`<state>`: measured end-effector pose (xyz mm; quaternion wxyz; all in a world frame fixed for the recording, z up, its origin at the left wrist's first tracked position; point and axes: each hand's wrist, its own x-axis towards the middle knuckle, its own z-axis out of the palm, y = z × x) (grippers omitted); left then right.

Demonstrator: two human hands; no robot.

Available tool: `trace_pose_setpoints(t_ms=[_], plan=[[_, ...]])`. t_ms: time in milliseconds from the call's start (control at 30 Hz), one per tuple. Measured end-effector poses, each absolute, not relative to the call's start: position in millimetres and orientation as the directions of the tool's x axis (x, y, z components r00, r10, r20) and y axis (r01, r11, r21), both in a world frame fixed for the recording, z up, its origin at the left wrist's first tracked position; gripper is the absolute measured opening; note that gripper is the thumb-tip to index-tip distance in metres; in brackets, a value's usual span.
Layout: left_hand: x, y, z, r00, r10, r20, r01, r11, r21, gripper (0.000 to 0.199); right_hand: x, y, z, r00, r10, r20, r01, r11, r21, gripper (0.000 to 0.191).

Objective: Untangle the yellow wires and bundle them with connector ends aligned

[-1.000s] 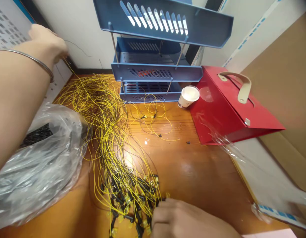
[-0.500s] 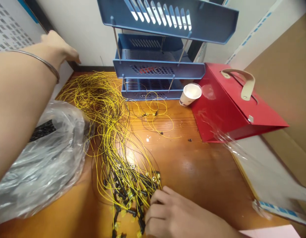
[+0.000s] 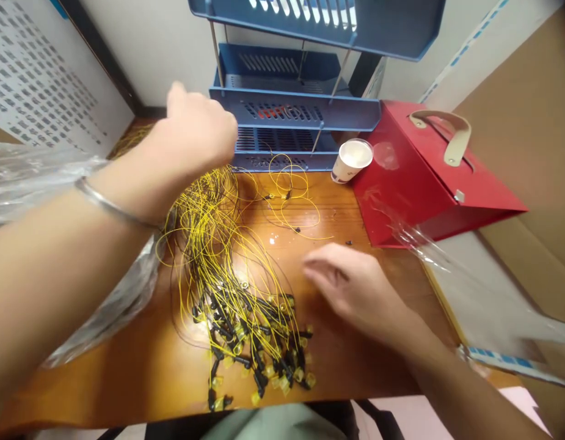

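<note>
Bright glare on the wooden table (image 3: 350,373), soft shadow lower left, slight blur.

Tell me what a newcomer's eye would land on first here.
Most likely the tangle of yellow wires, spread left of centre on the wooden table, with black connectors clustered at its near end. Next would probably come the bright red box at the right, beside a paper cup, and the blue tray rack at the back.
</note>
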<state>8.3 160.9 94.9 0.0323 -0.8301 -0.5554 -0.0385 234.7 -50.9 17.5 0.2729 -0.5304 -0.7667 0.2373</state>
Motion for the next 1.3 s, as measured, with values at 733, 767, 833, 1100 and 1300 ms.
trace_pose_setpoints(t_ms=[733,767,833,1100,1300], plan=[[43.6,55.5,-17.6,0.580,0.779,0.238,0.763,-0.622,0.173,0.017,238.1,22.5,-32.5,-0.122,0.975,0.187,0.838,0.202,-0.508,0.016],[41.7,54.3,-18.3,0.581,0.774,0.252,0.758,-0.627,0.178,0.016,238.4,22.1,-33.1,-0.123,0.971,0.205,0.832,0.213,-0.513,0.016],[36.7,51.1,-18.4,0.581,0.756,0.301,0.742,-0.644,0.187,0.017,238.2,19.5,-33.4,-0.114,0.959,0.259,0.811,0.241,-0.534,0.016],[21.4,26.9,-8.0,0.627,0.587,0.512,0.596,-0.785,0.170,0.019,221.9,-8.7,-26.4,-0.054,0.870,0.490,0.657,0.400,-0.639,0.014],[19.8,22.3,-14.7,0.635,0.628,0.450,0.614,-0.764,0.199,0.016,223.9,-19.0,-32.9,-0.007,0.843,0.538,0.652,0.412,-0.637,0.015]])
